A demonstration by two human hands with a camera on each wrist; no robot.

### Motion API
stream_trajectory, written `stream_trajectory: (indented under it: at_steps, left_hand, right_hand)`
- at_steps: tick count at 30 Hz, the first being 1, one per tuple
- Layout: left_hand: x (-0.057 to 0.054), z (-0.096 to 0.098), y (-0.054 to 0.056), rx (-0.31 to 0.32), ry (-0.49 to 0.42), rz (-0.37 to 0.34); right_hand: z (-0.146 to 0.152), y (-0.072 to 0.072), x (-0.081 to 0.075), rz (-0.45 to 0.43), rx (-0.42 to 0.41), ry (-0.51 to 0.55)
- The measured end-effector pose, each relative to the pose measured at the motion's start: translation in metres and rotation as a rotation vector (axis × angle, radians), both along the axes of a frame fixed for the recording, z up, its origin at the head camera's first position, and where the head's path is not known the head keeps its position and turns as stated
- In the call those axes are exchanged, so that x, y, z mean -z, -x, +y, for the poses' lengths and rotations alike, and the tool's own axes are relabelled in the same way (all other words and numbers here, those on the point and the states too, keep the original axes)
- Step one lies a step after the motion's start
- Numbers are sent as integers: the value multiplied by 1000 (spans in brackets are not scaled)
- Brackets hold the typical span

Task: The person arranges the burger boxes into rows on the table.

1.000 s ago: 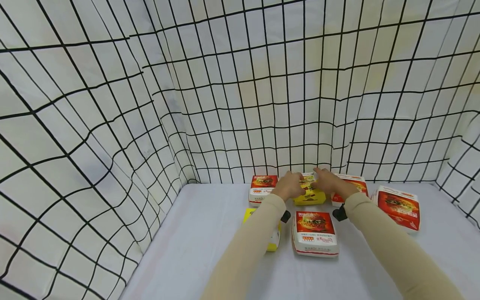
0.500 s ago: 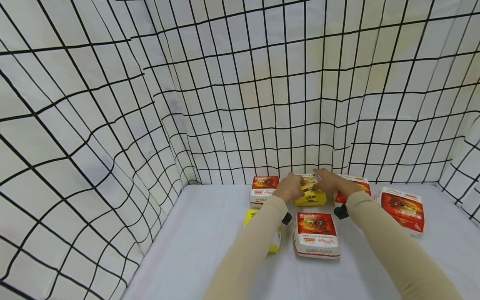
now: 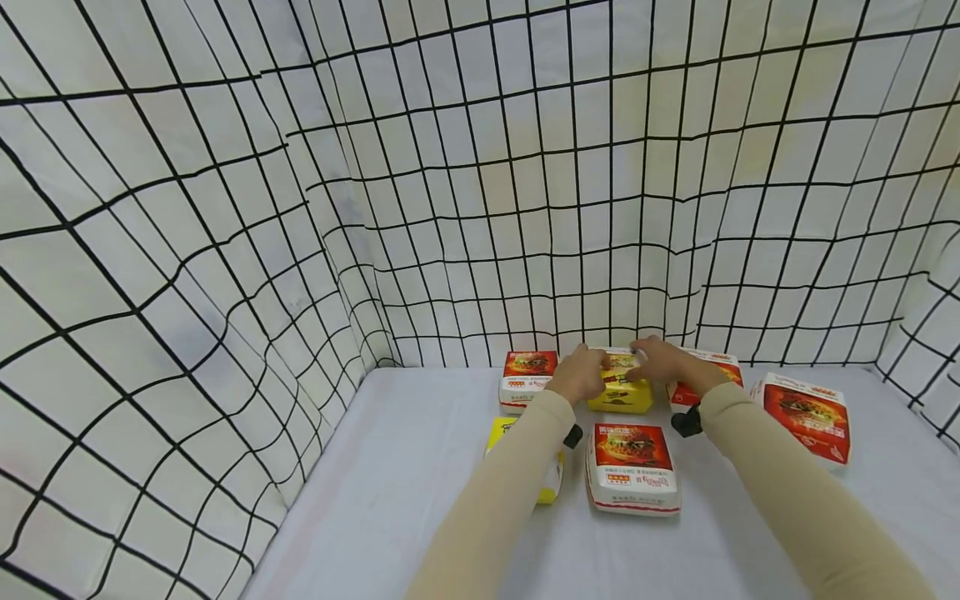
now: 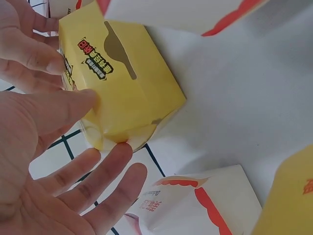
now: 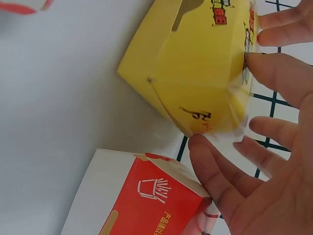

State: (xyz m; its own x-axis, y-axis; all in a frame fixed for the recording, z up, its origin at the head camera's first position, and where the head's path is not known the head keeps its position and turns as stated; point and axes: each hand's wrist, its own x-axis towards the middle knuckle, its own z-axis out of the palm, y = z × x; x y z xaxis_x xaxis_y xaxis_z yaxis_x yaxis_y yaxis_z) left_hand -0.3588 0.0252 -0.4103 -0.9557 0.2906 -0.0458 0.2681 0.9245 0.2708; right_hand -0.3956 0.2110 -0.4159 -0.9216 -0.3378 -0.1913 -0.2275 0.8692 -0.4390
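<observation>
At the back of the table a yellow burger box (image 3: pixel 621 398) sits between my two hands. My left hand (image 3: pixel 582 373) is at its left side. In the left wrist view the thumb lies on the lid of the yellow burger box (image 4: pixel 132 100) and a fingertip meets its corner, the other fingers spread. My right hand (image 3: pixel 666 364) has the right side. In the right wrist view its thumb touches the upper edge of the yellow burger box (image 5: pixel 200 63), and the forefinger is at the lower corner. The far side of the box is partly hidden by the fingers.
Red-and-white burger boxes stand left (image 3: pixel 528 371) and right (image 3: pixel 727 371) of the yellow one. Another red-and-white box (image 3: pixel 633 462) lies in front, one (image 3: pixel 806 417) at far right. My left sleeve partly covers a second yellow box (image 3: pixel 551 479). Black netting (image 3: pixel 517 296) hangs behind.
My right hand has shifted slightly to the right at the yellow burger box. The left hand and the boxes stay almost in place.
</observation>
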Motion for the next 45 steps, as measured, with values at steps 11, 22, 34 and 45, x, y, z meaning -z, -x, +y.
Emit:
stream_trajectory:
  at_steps: [11, 22, 34, 45]
  left_hand:
    - [3, 2, -1, -23, 44, 28]
    - [0, 4, 0, -15, 22, 2]
    - [-1, 3, -4, 22, 71, -48]
    - [0, 4, -7, 15, 112, -45]
  right_hand:
    - [13, -6, 3, 2, 22, -16]
    - [16, -17, -3, 49, -19, -38]
    - [16, -24, -7, 38, -6, -82]
    - [14, -27, -7, -14, 7, -50]
